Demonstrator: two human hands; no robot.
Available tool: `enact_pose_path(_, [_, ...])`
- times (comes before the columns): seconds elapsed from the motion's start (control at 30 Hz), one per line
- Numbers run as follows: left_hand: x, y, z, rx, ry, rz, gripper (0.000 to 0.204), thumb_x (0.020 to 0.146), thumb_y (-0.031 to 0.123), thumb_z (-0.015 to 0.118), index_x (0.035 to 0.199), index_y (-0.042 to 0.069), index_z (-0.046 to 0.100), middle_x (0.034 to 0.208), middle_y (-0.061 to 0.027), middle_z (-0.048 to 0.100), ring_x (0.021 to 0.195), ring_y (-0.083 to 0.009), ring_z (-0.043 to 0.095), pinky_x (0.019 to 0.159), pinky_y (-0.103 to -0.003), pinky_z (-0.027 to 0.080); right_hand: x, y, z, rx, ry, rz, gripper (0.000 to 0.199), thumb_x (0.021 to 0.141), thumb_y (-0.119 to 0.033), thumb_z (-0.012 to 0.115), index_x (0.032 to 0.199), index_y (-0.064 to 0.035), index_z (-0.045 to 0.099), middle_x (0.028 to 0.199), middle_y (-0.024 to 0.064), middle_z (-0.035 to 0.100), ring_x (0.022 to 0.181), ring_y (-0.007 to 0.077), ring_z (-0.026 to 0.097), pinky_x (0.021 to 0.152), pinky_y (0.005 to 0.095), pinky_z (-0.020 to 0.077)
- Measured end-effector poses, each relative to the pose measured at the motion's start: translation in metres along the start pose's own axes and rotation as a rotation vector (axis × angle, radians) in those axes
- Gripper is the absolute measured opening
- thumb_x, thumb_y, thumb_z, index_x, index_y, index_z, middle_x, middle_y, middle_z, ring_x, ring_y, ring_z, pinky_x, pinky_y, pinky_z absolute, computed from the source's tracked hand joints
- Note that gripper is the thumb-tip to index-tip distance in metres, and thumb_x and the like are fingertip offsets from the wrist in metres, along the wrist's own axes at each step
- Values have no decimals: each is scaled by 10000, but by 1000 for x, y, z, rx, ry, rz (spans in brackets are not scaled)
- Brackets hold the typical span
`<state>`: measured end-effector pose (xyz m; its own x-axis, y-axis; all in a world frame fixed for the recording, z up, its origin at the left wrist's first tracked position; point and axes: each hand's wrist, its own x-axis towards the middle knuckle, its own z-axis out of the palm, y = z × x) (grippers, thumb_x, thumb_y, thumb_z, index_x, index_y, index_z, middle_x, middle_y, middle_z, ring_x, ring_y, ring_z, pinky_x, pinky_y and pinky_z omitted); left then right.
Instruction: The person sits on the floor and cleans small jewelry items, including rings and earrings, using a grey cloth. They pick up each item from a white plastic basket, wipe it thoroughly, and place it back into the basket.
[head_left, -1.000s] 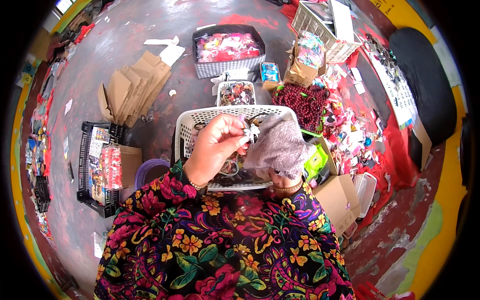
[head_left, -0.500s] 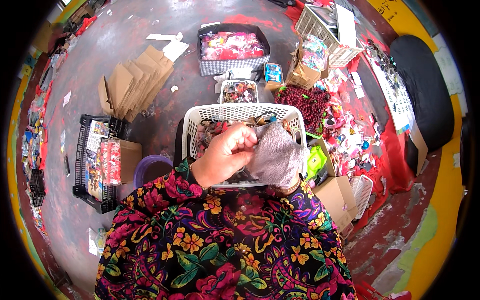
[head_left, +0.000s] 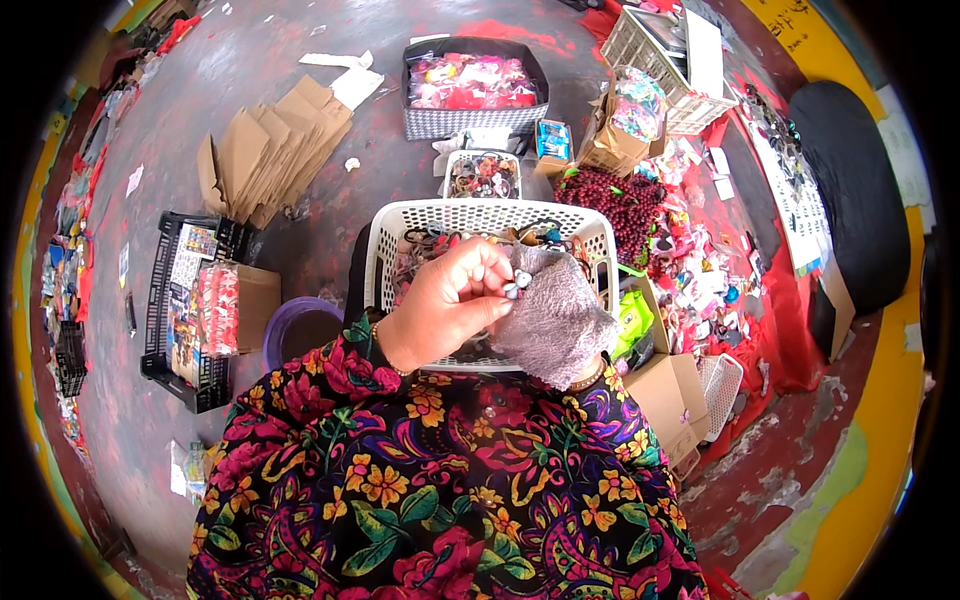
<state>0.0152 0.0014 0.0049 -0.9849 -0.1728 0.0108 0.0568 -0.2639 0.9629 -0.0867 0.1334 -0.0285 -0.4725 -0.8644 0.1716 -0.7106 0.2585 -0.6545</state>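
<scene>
My left hand [head_left: 448, 303] is over the white perforated basket [head_left: 420, 212], its thumb and fingertips pinched on a small trinket [head_left: 516, 285] with pale blue-grey, rounded parts. Beside it, a fuzzy greyish-mauve cloth [head_left: 560, 318] drapes over my right hand [head_left: 598, 364] and hides its fingers. Only the wrist edge with a beaded bracelet shows there. The cloth's upper edge lies right behind the trinket. Below both hands the basket holds a jumble of small hair ties and accessories, partly covered by my hands.
A smaller white basket [head_left: 483, 157] of accessories stands just beyond, with a checked box [head_left: 476, 122] behind it. Dark red beads [head_left: 612, 205] and an opened carton [head_left: 668, 405] lie on the right. At left are a purple bucket [head_left: 283, 325], black crate [head_left: 215, 395] and flattened cardboard [head_left: 270, 150].
The trinket now shows between my left fingertips, where before the closed fingers hid it. The cloth has shifted slightly down and spread below the fingers. The whole view has shifted a little.
</scene>
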Motion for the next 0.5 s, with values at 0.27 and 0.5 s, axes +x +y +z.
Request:
enact_pose_path(0.27, [-3,3,5,50,-9,-12,179,812,-53,523,962,20,459,827,-33,546,718,-65,535,610,-205,455,-14,9,-31,822,22,150,108,785,-86,559,879,-36,540,772,-19,539,711,66,512,628,215,424])
enact_pose_path(0.5, [-2,-1,12,210,-50,106,183,805,-62,530,958,12,462,834,-34,550,723,-58,535,603,-200,454,-15,-1,-33,1491,-6,362,154,826,-106,528,950,-19,558,830,11,587,748,78,536,661,218,444])
